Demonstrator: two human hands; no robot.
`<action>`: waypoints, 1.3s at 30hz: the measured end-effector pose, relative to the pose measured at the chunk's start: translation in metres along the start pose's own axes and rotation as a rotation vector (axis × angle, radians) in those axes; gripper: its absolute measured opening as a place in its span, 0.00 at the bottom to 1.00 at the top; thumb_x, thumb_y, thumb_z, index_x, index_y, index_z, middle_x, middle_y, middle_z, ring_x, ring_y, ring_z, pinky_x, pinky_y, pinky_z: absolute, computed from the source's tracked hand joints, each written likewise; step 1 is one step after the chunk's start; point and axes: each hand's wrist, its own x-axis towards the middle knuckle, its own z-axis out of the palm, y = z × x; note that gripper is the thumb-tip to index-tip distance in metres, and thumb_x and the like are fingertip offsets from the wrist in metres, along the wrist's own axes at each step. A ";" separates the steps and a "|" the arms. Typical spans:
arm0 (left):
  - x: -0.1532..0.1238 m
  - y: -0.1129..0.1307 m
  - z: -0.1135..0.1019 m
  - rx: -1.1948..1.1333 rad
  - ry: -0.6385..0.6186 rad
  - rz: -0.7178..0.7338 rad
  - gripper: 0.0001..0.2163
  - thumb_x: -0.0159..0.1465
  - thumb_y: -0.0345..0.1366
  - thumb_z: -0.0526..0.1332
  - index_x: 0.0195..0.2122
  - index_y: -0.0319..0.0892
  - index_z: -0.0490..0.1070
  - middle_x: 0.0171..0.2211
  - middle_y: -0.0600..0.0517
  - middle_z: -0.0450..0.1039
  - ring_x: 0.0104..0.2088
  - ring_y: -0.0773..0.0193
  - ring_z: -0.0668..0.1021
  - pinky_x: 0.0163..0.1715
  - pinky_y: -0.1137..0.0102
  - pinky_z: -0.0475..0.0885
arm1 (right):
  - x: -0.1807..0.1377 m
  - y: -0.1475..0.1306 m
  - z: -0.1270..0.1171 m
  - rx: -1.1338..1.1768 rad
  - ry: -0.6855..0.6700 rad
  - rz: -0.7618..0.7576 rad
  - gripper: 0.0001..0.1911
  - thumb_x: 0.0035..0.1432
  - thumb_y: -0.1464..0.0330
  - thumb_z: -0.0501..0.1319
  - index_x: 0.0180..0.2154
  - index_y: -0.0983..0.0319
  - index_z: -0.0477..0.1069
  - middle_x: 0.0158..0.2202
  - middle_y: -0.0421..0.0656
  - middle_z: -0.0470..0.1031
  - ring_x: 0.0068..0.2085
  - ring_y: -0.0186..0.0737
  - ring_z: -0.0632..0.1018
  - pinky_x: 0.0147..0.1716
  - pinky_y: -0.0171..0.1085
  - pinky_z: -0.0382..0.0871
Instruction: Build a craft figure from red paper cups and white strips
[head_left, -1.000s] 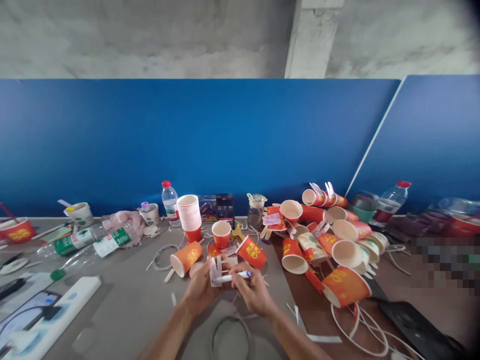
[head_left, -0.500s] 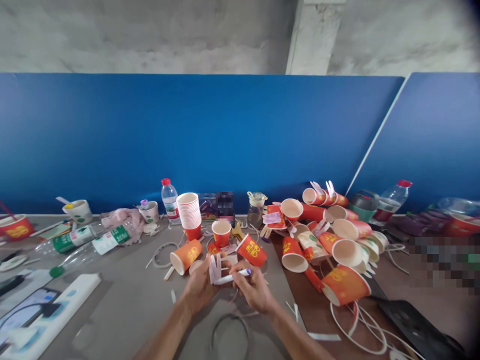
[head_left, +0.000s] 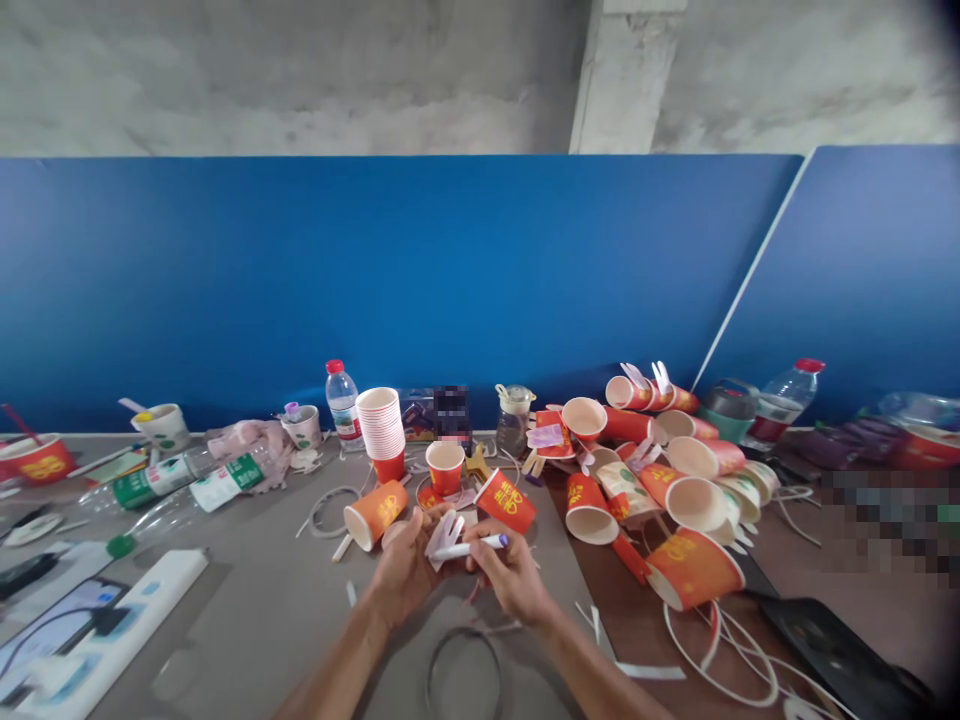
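My left hand [head_left: 406,572] is closed on a small white paper cut-out [head_left: 445,534] with upright, ear-like prongs. In my right hand [head_left: 511,578] is a white marker pen [head_left: 463,548] with a purple end; its other end points left and lies across the cut-out. Whether the tip touches the paper I cannot tell. Just behind the hands, an orange paper cup [head_left: 375,514] lies on its side to the left and a red paper cup [head_left: 507,500] lies tilted to the right. Between them a red cup [head_left: 445,466] stands upright.
A tall stack of paper cups [head_left: 381,430] stands behind, beside a water bottle [head_left: 343,408]. At right lies a heap of tipped paper cups [head_left: 694,502], some with paper ears. Plastic bottles [head_left: 225,484] and a power strip [head_left: 142,630] are at left. Cables [head_left: 720,660] lie at right.
The paper cut-out has tilted over to the right in my left hand. The marker has shifted up slightly and now crosses the cut-out. The view has moved slightly.
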 end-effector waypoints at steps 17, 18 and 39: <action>0.015 -0.004 -0.027 -0.197 0.030 -0.002 0.09 0.80 0.41 0.79 0.55 0.44 0.87 0.47 0.43 0.97 0.44 0.49 0.97 0.53 0.55 0.95 | 0.027 0.060 -0.041 -0.979 0.662 -0.774 0.24 0.91 0.61 0.57 0.74 0.58 0.83 0.57 0.58 0.93 0.58 0.64 0.90 0.62 0.64 0.87; 0.015 -0.004 -0.026 -0.197 0.051 -0.001 0.07 0.81 0.39 0.78 0.54 0.44 0.87 0.47 0.44 0.97 0.43 0.50 0.97 0.52 0.56 0.95 | 0.031 0.064 -0.047 -1.017 0.704 -0.747 0.25 0.90 0.61 0.57 0.75 0.59 0.82 0.58 0.59 0.92 0.60 0.66 0.89 0.63 0.67 0.86; 0.006 0.003 -0.002 -0.096 0.201 0.046 0.09 0.69 0.30 0.84 0.47 0.40 0.90 0.36 0.47 0.93 0.33 0.57 0.91 0.40 0.64 0.92 | 0.034 0.067 -0.080 -1.143 0.475 -0.254 0.22 0.69 0.63 0.76 0.62 0.57 0.90 0.53 0.56 0.94 0.52 0.65 0.92 0.56 0.56 0.90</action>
